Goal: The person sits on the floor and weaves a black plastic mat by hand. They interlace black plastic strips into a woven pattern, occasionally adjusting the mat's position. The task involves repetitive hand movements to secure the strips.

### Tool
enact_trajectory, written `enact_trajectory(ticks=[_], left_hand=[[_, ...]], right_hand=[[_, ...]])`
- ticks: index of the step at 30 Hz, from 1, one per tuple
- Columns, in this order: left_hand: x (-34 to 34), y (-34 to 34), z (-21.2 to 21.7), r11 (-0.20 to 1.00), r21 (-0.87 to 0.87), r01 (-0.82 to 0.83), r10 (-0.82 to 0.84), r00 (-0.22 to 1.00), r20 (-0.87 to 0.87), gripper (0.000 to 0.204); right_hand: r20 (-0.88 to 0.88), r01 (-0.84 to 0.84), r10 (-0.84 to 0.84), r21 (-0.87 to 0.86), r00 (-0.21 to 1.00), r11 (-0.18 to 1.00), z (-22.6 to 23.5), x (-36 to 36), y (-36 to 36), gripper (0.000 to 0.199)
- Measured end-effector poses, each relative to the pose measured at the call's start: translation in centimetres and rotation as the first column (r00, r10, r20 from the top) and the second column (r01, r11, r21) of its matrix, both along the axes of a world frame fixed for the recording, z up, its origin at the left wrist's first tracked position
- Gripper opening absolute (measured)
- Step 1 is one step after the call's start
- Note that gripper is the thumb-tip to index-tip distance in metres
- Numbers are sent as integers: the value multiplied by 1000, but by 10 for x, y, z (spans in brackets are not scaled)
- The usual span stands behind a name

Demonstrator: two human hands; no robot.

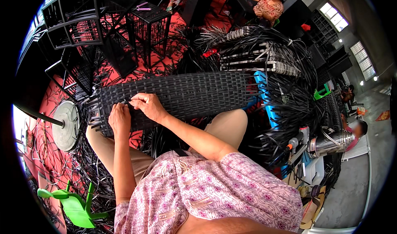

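Note:
Across my knees lies a long panel woven from flat black strips, with loose strip ends sticking out at its left end. My left hand is closed over the panel's left part, fingertips pinched together. Just right of it, my right hand is bent and closed, thumb and forefinger pressed together close to the left fingertips. A thin black strip seems to run between the two hands, dark against the dark weave. The exact hold of the fingertips is partly hidden.
Black frames stand at the far left. A round grey base with a pole is at left, a green plastic chair near left. Heaped black strips, a blue bar and a metal flask lie right. Other people sit farther off.

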State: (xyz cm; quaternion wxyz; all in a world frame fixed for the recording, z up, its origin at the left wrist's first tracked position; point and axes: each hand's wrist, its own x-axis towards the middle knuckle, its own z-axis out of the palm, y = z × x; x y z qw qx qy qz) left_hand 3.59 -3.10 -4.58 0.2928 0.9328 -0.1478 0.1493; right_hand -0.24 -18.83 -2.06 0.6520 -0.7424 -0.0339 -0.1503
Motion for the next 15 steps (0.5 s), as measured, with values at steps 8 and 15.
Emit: enact_trajectory(ticks=[8, 15], left_hand=[[2, 5, -11, 981, -188, 54, -49, 998, 35, 28], [-3, 13, -8, 979, -203, -35, 8, 991, -134, 26]], right_hand=[[-70, 5, -19, -192, 997, 981, 3, -2, -3, 14], [-131, -17, -29, -336, 991, 942, -2, 4, 7, 20]])
